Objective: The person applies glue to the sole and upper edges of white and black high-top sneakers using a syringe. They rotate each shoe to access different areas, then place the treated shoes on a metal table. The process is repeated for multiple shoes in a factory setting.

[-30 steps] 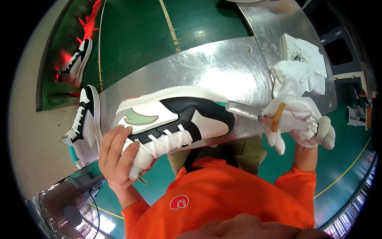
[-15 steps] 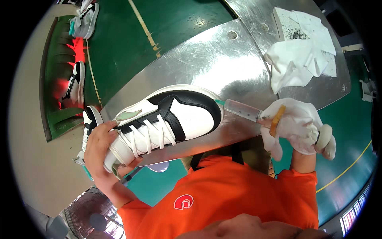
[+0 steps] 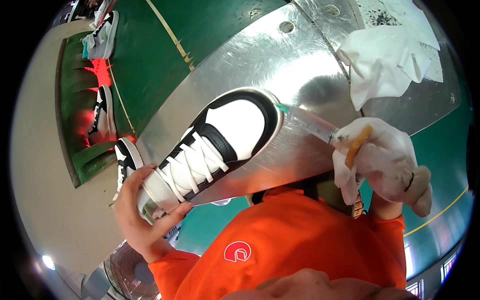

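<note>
A white and black sneaker (image 3: 235,122) with loose-looking white laces is held over the metal tabletop, toe pointing up and to the right. My bare left hand (image 3: 142,212) grips it around the heel and collar, thumb on the near side. In my right hand (image 3: 382,155), covered by a white glove with a yellowish band on one finger, is a clear syringe (image 3: 312,125). Its green tip meets the sole edge at the toe, where upper and sole join. How much liquid is inside the barrel is hard to tell.
White cloths (image 3: 380,62) lie on the metal table (image 3: 240,70) at the far right, by a black-speckled white sheet. Along the left, a green conveyor (image 3: 75,110) under red light carries another sneaker (image 3: 102,115). One more sneaker (image 3: 127,160) stands beyond my left hand. A fan (image 3: 130,267) is at lower left.
The sneaker has turned, its toe swinging away from me and its top facing up more, hiding the side with the pale green patch. The syringe tip stays by the toe edge.
</note>
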The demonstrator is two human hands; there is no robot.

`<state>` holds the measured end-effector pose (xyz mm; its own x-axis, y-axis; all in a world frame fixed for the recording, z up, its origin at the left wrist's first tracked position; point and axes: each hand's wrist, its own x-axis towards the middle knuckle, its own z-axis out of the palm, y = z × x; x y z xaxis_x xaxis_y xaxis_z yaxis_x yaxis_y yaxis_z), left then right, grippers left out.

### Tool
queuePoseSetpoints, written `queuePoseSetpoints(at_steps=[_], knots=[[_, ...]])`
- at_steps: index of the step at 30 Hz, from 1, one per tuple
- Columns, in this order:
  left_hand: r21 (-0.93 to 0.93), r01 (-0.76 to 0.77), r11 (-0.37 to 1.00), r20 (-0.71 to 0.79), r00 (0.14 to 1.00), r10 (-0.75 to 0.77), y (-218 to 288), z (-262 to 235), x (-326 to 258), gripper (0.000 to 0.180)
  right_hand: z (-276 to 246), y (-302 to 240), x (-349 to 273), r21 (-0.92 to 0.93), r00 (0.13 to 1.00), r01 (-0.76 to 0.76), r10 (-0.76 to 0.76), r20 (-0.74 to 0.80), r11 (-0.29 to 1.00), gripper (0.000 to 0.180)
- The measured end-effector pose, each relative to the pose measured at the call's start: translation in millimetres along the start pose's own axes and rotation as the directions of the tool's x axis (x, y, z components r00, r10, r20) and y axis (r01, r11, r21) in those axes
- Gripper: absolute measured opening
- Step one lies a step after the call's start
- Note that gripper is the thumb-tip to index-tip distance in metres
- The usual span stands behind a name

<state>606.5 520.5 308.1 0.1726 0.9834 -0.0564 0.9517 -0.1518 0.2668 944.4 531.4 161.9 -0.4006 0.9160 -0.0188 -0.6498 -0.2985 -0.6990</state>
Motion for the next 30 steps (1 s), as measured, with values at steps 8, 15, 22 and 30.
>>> queuePoseSetpoints(at_steps=[8,15,22,30], knots=[[0.103,0.054,0.993,0.045,0.997,-0.059,35.7,3.5,-19.1,0.074,8.5,14.9,4.9,-0.051,0.992,0.127,-0.127,-0.014,0.991,0.064],[0.144,-0.023,0.989,0.162,0.987,0.0,44.7,-2.2,-17.4,0.08,16.8,29.6,4.5,-0.095,0.978,0.204,-0.199,0.058,0.974,0.06],[-0.128,0.057,0.99,0.45,0.893,0.007,34.4,-38.0,3.9,0.09,19.9,44.7,6.4,-0.107,0.845,0.471,-0.413,0.341,0.875,0.056],[-0.104,-0.065,0.992,0.411,0.906,0.102,34.7,3.2,98.4,0.053,44.6,45.7,-5.0,-0.309,0.898,0.399,-0.3,0.323,0.863,0.074]])
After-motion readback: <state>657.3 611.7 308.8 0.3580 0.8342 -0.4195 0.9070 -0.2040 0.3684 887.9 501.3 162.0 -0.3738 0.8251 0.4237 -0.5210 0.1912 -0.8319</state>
